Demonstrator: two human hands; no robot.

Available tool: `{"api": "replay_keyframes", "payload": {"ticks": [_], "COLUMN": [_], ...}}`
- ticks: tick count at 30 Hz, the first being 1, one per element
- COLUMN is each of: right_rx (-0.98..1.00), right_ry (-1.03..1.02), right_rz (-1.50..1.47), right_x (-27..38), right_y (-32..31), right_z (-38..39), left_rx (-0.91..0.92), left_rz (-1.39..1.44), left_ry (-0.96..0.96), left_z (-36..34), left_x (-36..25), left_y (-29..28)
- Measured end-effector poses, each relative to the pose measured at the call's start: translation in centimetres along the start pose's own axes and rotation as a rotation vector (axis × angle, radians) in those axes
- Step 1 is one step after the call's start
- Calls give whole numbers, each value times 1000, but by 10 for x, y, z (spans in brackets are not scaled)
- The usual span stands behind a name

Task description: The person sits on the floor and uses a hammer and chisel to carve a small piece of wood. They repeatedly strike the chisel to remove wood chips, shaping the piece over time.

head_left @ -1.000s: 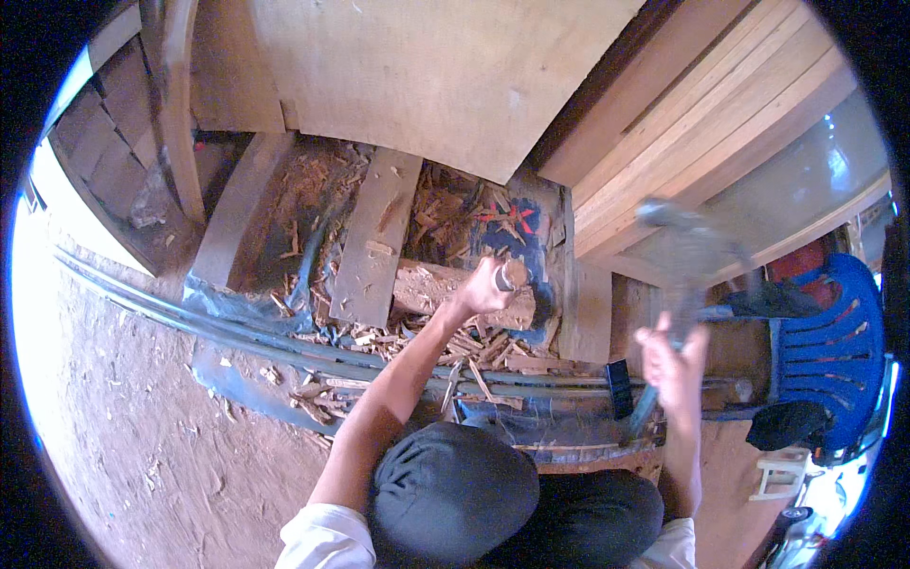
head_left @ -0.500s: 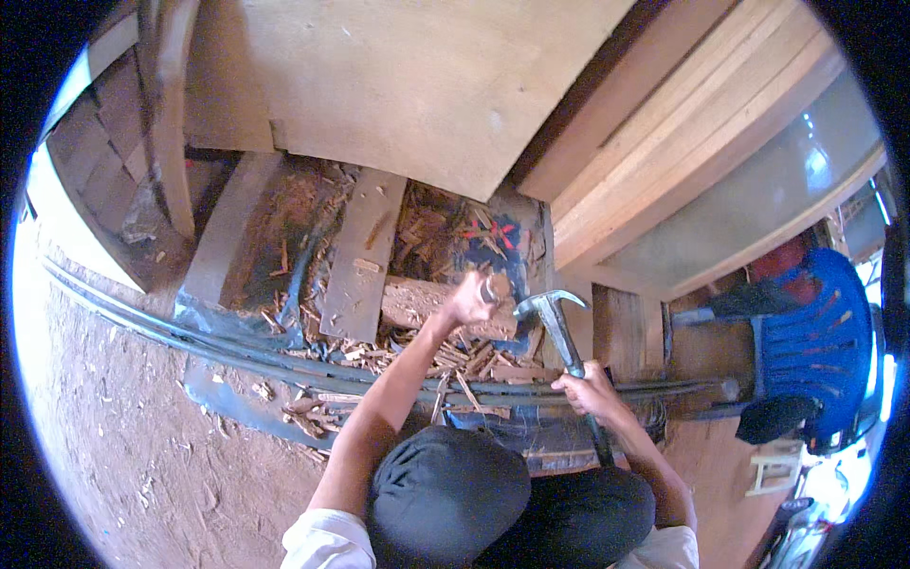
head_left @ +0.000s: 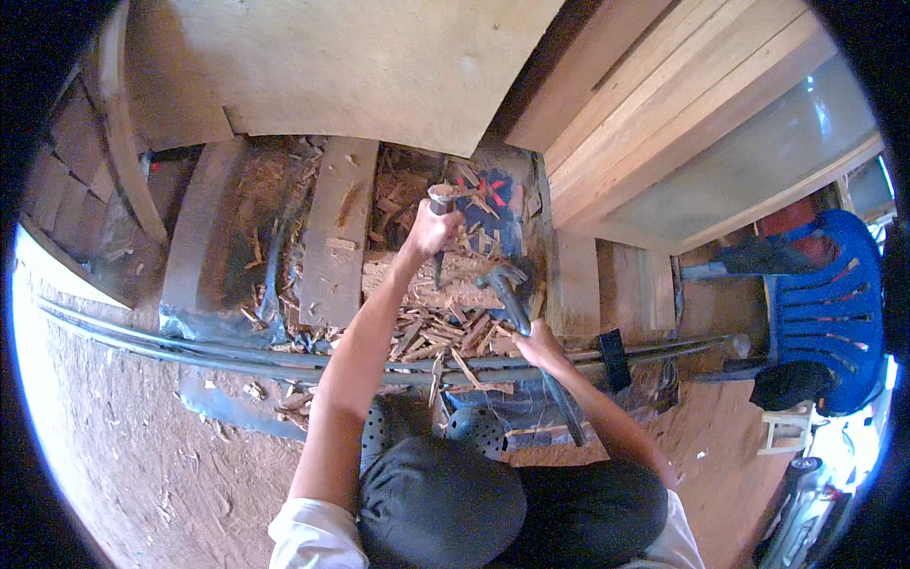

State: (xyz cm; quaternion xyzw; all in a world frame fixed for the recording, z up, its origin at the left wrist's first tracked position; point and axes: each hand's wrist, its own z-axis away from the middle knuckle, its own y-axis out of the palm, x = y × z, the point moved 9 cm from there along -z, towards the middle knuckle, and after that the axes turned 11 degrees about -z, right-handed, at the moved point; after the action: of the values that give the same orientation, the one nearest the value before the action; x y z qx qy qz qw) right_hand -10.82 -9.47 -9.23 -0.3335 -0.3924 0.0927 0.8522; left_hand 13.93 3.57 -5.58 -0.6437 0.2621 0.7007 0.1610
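Wood, rough and pale brown: a timber block (head_left: 466, 277) lies in front of you, and all places below are taken from it. Your left hand (head_left: 434, 230) is over its middle, fingers clamped round a chisel (head_left: 442, 201). Handle end up, above your fist; the blade points down, its tip at the block's surface, contact hard to confirm from this angle. Your right hand (head_left: 540, 343) is just off the block's near right corner, fingers wrapped round the handle of a claw hammer (head_left: 513, 305). Hammer head near the block's right end, apart from the chisel; handle slanting back toward you.

Writing: red, letter-like shapes on a dark blue sheet (head_left: 487, 192), just beyond the block's right half, partly hidden by splinters. Any marking on the hammer or chisel is too small to tell.

Around the block: wood chips (head_left: 444, 334) heaped along its near side, long pipes (head_left: 246, 362) running past on your side of them. A flat plank (head_left: 336, 237) at its left end. Dark, phone-like slab (head_left: 614, 360) to its near right. Stacked timbers (head_left: 654, 119) beyond and right; broad pale board (head_left: 351, 71) beyond. Blue plastic chair (head_left: 828, 302) well off to the right.
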Motion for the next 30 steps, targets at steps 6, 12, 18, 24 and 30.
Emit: {"api": "replay_keyframes", "payload": {"ticks": [6, 12, 18, 24, 30], "right_rx": [-76, -42, -242, -247, -404], "right_ry": [-102, -13, -105, -33, -159], "right_rz": [77, 12, -23, -37, 42], "right_x": [-11, -17, -18, -34, -34], "right_y": [11, 16, 17, 29, 25], "right_z": [7, 5, 13, 8, 10], "left_rx": [168, 360, -356, -547, -546], "left_rz": [-121, -86, 136, 269, 196], "left_ry": [-64, -404, -229, -109, -86], "left_z": [-16, 6, 47, 66, 81], "left_x": [16, 43, -4, -42, -41], "left_y": [27, 51, -48, -106, -106]}}
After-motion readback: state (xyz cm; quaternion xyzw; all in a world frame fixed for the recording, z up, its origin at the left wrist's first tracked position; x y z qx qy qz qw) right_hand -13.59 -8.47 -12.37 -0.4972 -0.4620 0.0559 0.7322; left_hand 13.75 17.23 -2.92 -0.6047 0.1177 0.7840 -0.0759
